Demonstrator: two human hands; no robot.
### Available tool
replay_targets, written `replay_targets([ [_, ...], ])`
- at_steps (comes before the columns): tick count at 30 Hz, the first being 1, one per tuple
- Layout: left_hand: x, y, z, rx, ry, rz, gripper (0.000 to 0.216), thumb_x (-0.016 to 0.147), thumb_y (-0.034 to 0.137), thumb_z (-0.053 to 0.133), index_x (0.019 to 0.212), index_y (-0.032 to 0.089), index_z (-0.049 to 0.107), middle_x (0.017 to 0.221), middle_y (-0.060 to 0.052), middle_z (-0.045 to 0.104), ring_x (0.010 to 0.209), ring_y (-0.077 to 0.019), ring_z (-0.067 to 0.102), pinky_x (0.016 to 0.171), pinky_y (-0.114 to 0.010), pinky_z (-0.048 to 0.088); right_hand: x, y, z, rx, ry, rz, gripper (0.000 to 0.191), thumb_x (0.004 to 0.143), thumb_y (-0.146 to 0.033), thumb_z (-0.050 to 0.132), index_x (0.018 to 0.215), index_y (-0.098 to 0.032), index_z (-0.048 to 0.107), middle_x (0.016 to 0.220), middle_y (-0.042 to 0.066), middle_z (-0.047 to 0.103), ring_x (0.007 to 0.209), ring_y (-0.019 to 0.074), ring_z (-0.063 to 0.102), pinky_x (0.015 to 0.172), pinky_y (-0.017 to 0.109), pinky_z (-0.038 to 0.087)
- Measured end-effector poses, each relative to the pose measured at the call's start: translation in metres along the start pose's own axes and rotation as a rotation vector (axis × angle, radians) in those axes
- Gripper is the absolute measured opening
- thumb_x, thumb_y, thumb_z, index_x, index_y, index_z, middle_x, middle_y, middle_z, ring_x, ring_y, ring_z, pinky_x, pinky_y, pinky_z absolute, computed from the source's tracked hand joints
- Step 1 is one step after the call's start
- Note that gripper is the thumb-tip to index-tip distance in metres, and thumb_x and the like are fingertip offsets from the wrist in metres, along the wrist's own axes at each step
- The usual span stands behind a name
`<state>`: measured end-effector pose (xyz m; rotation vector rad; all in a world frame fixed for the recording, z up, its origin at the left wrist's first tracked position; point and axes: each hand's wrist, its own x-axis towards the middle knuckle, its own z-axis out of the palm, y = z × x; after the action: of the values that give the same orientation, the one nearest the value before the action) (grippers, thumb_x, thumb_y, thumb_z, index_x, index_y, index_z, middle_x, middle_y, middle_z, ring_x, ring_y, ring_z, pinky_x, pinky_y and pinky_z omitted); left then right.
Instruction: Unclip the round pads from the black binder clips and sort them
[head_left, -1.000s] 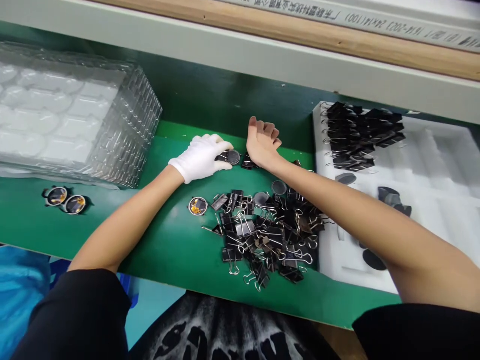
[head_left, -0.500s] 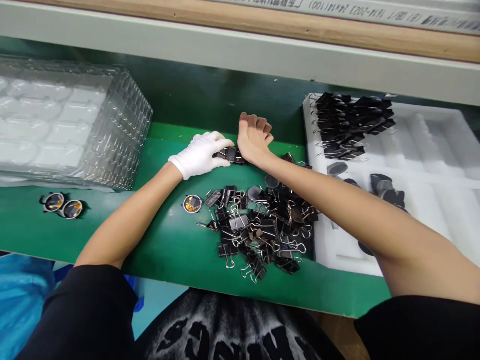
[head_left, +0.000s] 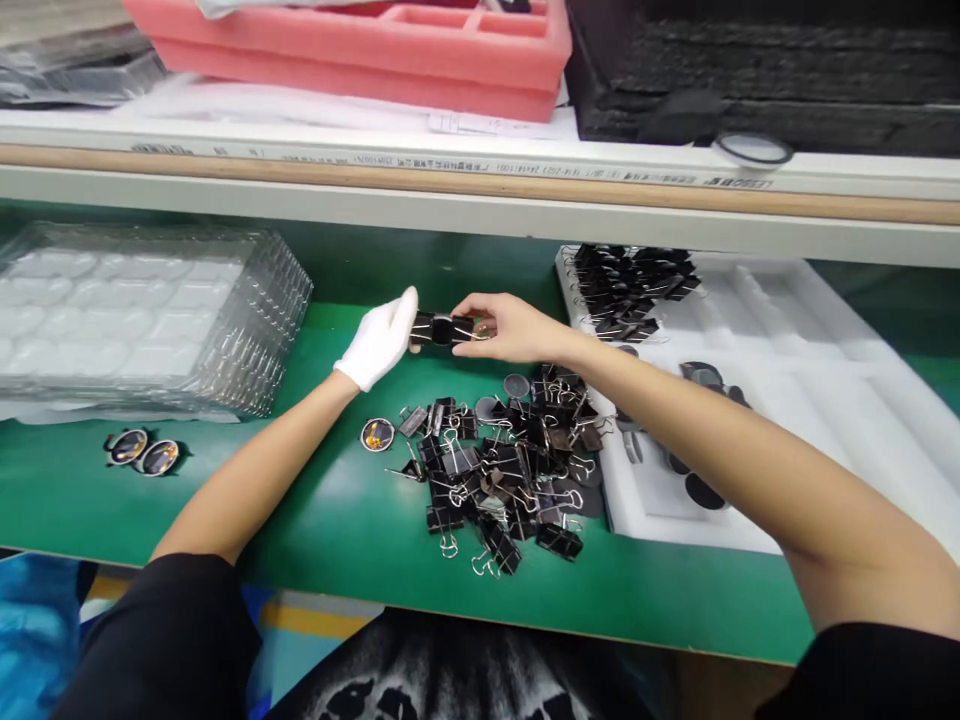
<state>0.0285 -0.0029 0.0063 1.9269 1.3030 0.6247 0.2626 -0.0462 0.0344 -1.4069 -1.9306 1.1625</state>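
Note:
My left hand (head_left: 379,340), in a white glove, is closed on the left end of a small clamped assembly. That assembly has a black binder clip (head_left: 422,328) at the left, a dark rounded piece (head_left: 443,330) in the middle and another black binder clip (head_left: 463,329) at the right. My bare right hand (head_left: 511,328) pinches the right-hand clip between thumb and fingers. Both hands are above the green bench. Below them lies a loose heap of binder clips (head_left: 506,465) with silver wire handles. A round piece with a yellow-and-black inside (head_left: 377,435) rests left of the heap.
Clear plastic trays (head_left: 165,310) are stacked at left, with two round clipped pieces (head_left: 144,452) in front. At right, a white foam tray (head_left: 847,400) carries rows of binder clips (head_left: 630,285) and dark discs (head_left: 705,490). A shelf edge (head_left: 480,215) runs across behind, bearing a pink foam box (head_left: 360,70).
The view has tilted up, showing more of the shelf. My right hand has turned from loosely curled, palm-up, to pinching the right-hand clip. My left thumb now points upward beside the assembly.

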Motion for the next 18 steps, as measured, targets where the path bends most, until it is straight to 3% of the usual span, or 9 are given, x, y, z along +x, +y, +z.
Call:
replay_targets([
  [3,-0.012,0.017,0.003,-0.070,-0.042,-0.032,0.088,0.103,0.080,0.009,0.055,0.020,0.052,0.053,-0.008,0.056,0.057,-0.0151,0.057,0.069,-0.032,0.052,-0.019,-0.002,0.009,0.118,0.053,-0.022,0.037,0.084,-0.043,0.076,0.105,-0.012,0.070,0.104,0.009,0.073,0.084,0.0172,0.066,0.081,0.032,0.055],
  [7,-0.018,0.011,0.006,-0.280,-0.118,-0.060,0.098,0.095,0.091,0.006,0.080,0.017,0.067,0.056,-0.008,0.059,0.046,-0.0116,0.044,0.045,-0.026,0.036,-0.049,0.003,-0.006,0.114,0.148,-0.055,0.038,0.085,-0.044,0.074,0.108,-0.013,0.074,0.097,0.007,0.073,0.083,0.0168,0.065,0.079,0.032,0.053],
  [9,-0.015,0.000,0.005,-0.314,-0.104,-0.062,0.098,0.096,0.091,0.012,0.095,0.014,0.072,0.057,-0.007,0.059,0.044,-0.0105,0.041,0.042,-0.025,0.031,-0.072,0.015,-0.032,0.040,0.230,-0.063,0.040,0.086,-0.045,0.074,0.113,-0.015,0.077,0.100,0.007,0.074,0.088,0.0186,0.066,0.086,0.035,0.055],
  [13,-0.004,-0.022,0.002,-0.249,-0.070,-0.036,0.065,0.100,0.073,0.048,0.094,0.014,0.075,0.058,-0.004,0.057,0.047,-0.0093,0.041,0.045,-0.023,0.033,-0.126,0.065,-0.106,-0.096,0.474,0.085,0.044,0.084,-0.042,0.076,0.121,-0.017,0.078,0.121,0.011,0.074,0.111,0.0260,0.069,0.102,0.043,0.056],
  [16,0.000,-0.030,0.002,-0.277,-0.053,-0.019,0.054,0.099,0.066,0.054,0.096,0.016,0.075,0.059,-0.002,0.056,0.048,-0.0097,0.040,0.046,-0.023,0.033,-0.158,0.117,-0.162,-0.175,0.684,0.245,0.049,0.087,-0.035,0.076,0.132,-0.015,0.074,0.137,0.016,0.067,0.125,0.0291,0.065,0.107,0.045,0.055],
  [18,0.000,-0.031,0.004,-0.268,-0.043,-0.013,0.053,0.099,0.066,0.053,0.096,0.017,0.075,0.059,-0.001,0.055,0.048,-0.0098,0.040,0.046,-0.024,0.033,-0.172,0.148,-0.189,-0.187,0.728,0.289,0.046,0.092,-0.026,0.073,0.135,-0.012,0.072,0.142,0.020,0.064,0.130,0.0270,0.062,0.107,0.039,0.053],
])
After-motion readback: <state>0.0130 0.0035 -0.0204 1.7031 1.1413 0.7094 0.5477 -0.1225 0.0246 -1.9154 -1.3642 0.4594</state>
